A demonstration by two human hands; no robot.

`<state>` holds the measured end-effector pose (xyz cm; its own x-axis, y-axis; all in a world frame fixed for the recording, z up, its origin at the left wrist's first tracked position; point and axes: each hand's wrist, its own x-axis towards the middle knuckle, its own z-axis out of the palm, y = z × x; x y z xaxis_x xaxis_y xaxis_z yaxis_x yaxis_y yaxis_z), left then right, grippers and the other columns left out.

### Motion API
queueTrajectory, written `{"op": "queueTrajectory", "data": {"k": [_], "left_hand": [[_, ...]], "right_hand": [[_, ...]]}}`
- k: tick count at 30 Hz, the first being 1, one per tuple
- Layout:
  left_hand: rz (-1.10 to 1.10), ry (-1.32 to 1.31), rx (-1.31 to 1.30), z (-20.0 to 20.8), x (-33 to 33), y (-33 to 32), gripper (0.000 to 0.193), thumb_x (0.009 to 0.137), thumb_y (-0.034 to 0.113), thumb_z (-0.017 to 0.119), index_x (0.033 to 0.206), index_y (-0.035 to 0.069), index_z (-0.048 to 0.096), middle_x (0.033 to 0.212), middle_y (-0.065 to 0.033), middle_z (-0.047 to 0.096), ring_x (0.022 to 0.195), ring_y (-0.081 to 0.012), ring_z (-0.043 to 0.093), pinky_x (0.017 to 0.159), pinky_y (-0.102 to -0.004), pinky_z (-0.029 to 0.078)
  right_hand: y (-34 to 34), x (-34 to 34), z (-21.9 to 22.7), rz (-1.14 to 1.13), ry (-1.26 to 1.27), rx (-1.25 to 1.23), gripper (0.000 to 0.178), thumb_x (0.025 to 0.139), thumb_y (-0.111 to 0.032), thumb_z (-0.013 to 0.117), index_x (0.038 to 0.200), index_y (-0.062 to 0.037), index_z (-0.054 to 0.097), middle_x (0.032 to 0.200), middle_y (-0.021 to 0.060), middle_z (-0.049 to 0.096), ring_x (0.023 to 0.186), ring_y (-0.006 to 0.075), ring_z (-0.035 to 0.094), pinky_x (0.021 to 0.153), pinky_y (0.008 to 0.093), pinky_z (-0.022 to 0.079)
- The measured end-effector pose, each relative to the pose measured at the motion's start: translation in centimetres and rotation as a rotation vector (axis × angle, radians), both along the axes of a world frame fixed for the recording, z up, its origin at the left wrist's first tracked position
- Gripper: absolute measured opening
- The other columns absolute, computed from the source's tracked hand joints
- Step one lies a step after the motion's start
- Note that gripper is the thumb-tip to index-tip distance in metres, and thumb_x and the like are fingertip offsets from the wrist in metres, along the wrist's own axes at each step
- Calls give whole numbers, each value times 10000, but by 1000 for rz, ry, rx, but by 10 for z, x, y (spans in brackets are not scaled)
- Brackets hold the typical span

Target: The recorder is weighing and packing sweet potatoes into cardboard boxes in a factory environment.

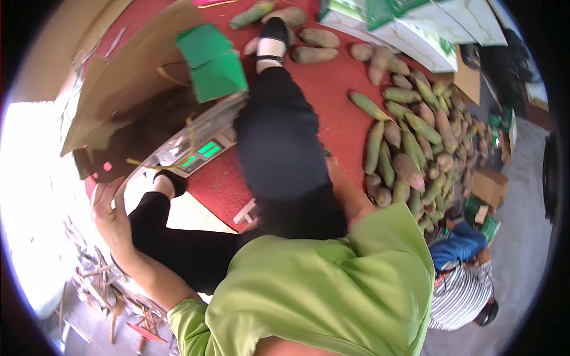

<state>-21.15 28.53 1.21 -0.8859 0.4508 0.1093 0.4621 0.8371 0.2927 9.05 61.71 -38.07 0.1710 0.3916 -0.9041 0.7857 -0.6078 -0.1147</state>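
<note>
My left hand (pixel 111 216) is raised at the left, beside a digital scale, fingers apart and nothing visible in them. The scale (pixel 205 155) has a green-lit display and sits on the red floor covering in front of me. A large open cardboard box (pixel 127 83) with yellow rope handles stands against its far side, and a green flap (pixel 211 65) rises at the box's right end. My right forearm (pixel 350 193) reaches forward beside my raised knee. The leg hides most of my right hand, so its fingers and anything in them cannot be made out.
A big heap of long green and brown root vegetables (pixel 409 136) covers the right side. Several more lie near my outstretched foot. White-and-green cartons (pixel 409 35) stand at the far right. Another person in a striped shirt (pixel 463 302) is at the lower right. Sticks (pixel 113 291) litter the lower left.
</note>
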Motion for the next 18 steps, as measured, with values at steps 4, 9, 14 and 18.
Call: {"op": "queueTrajectory", "data": {"k": [4,9,14,18], "left_hand": [[16,-58,30,4,3,1,185,745,-36,634,912,16,694,762,-108,569,714,-260,582,658,-326,455],[-3,-71,40,9,8,0,215,729,-47,628,921,21,693,760,-110,567,740,-281,588,667,-357,468],[-33,-29,74,5,10,-7,207,728,-31,634,908,51,696,750,-81,557,749,-264,582,661,-366,473],[-27,33,-12,5,13,-7,185,720,39,662,891,99,697,735,-43,538,746,-229,582,652,-362,482]], "right_hand": [[10,-2,18,159,122,220,608,639,-217,837,1110,-45,494,995,137,615,869,263,628,584,434,532],[67,-35,28,281,810,469,510,707,-63,778,1104,-19,461,998,117,605,906,201,595,789,344,503],[111,-135,240,706,1038,796,638,735,-50,778,1269,-16,431,1123,95,572,1024,190,555,898,327,459],[85,-193,381,611,1284,784,620,743,-96,784,1257,0,451,1135,101,579,1036,198,566,903,339,461]]}}
